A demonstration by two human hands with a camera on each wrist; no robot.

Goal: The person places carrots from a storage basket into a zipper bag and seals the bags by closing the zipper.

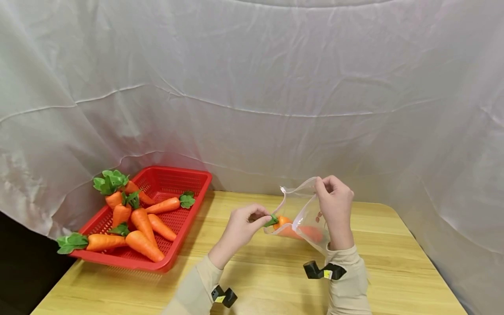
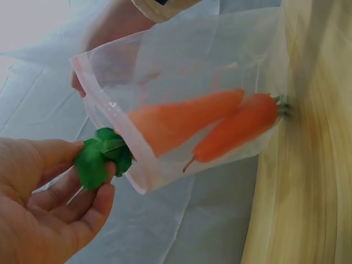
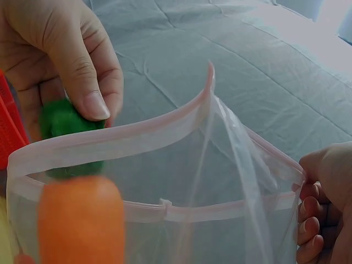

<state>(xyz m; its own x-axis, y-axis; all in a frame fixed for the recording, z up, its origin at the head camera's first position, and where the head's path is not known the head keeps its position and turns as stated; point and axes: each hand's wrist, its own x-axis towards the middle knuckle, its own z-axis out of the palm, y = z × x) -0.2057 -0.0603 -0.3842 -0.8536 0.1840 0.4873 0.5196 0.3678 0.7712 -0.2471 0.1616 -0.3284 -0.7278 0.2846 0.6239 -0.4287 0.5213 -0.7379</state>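
My left hand (image 1: 245, 225) pinches the green leafy top (image 2: 102, 159) of a carrot (image 2: 176, 121) between thumb and fingers. The carrot's orange body lies inside a clear zip bag (image 2: 264, 49), while its leaves stick out at the open mouth. A second carrot (image 2: 236, 132) rests deeper in the bag, its leaves toward the bottom end and its thin root tip toward the mouth. With curled fingers, my right hand (image 1: 336, 205) grips the bag's rim at the far right corner of the mouth and holds it up. In the right wrist view the pinkish rim (image 3: 126, 132) gapes wide.
A red plastic basket (image 1: 187, 227) with several carrots (image 1: 143, 245) stands on the left of the wooden table (image 1: 393, 262); some leafy tops overhang its rim. Behind the table hangs a grey cloth (image 1: 252, 87). Each sleeve bears a small black camera (image 1: 313, 270).
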